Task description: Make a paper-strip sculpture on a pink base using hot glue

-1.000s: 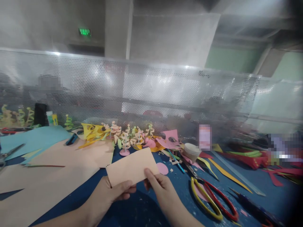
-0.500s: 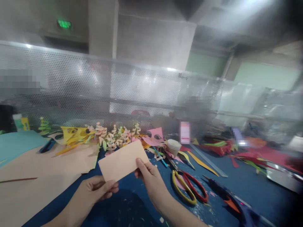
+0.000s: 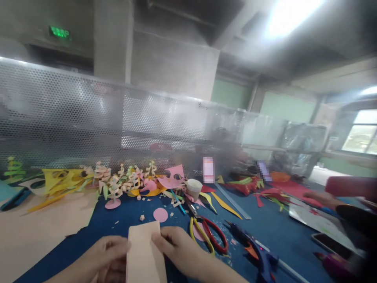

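Observation:
A peach-coloured strip of paper stands upright between my hands, its lower end cut off by the frame. My left hand is at its left edge with the fingers curled; some of them are hidden behind the paper. On the right edge, near the top, my right hand pinches the sheet with the thumb in front. Just beyond it lies a pink paper disc on the blue table. Scissors with one yellow and one red handle rest right of my right hand.
A blue glue gun lies at the right. Behind are a white cup, a clear ruler and several curled paper pieces. Large peach sheets cover the left side. Another person's hand is at far right.
The paper has turned from lying slanted to upright and come lower and closer. My view has swung right, bringing another person's arm and a window into sight.

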`<state>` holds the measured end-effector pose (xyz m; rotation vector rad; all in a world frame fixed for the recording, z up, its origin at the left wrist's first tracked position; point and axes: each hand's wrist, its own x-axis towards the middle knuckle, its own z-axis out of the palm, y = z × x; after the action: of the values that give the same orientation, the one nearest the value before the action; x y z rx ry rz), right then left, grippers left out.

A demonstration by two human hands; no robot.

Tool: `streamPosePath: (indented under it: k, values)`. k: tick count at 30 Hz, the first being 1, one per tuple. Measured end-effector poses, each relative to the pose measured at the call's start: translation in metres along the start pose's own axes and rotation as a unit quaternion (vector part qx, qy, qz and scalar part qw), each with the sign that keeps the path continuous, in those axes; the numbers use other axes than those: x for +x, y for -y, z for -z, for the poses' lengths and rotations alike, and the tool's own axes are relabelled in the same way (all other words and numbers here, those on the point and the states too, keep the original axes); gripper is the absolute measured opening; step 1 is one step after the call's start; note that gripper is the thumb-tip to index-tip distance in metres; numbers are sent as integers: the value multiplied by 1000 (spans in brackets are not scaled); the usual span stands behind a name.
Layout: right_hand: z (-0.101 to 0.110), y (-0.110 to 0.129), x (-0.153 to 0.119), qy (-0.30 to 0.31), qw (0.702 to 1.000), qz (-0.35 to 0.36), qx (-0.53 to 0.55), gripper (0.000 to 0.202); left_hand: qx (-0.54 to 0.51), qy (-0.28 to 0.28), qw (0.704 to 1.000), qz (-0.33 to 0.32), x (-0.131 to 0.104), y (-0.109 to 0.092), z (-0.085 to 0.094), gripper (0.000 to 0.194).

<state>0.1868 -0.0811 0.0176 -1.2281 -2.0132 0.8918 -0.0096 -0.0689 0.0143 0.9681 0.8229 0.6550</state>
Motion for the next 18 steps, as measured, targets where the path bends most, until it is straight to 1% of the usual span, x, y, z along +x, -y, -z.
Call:
streamPosePath:
  k: [2,3,5,6,7,8,9,10,11,12,14,15,16,18]
  values:
    - [3,-7,-4,-78,996,-10,-35,33,54,16,998,-16,11,8,-5,37]
    - [5,-9,-5,-126,990,-21,-55,29,73,10,997,-25,17,11,-7,36]
    - [9,-10,-9,-219,970,-54,-92,26,88,-27,995,-44,29,16,-10,35]
    - [10,-9,-11,-246,961,-67,-104,26,84,-50,994,-57,34,17,-11,34]
    - [11,-8,-13,-259,957,-73,-110,25,79,-73,992,-73,39,18,-12,33]
    - [11,-7,-16,-256,958,-64,-112,23,74,-95,989,-91,43,19,-13,33]
    - [10,-6,-19,-236,965,-39,-109,18,72,-112,985,-110,45,19,-14,33]
    - [9,-4,-22,-208,973,-8,-104,13,75,-127,981,-128,46,19,-15,33]
    - [7,-4,-24,-177,979,18,-100,14,83,-135,977,-142,46,19,-16,31]
    - [4,-3,-26,-150,983,33,-98,24,94,-138,974,-150,43,19,-17,29]
    - [0,-2,-29,-114,988,36,-93,48,106,-130,973,-156,36,18,-19,26]
    - [-1,-2,-29,-107,990,27,-85,51,107,-124,974,-159,33,17,-19,25]
    - [-1,-3,-29,-101,992,20,-72,45,109,-120,973,-165,29,17,-20,25]
    - [0,-6,-27,-111,993,5,-34,24,118,-125,969,-180,25,17,-22,25]
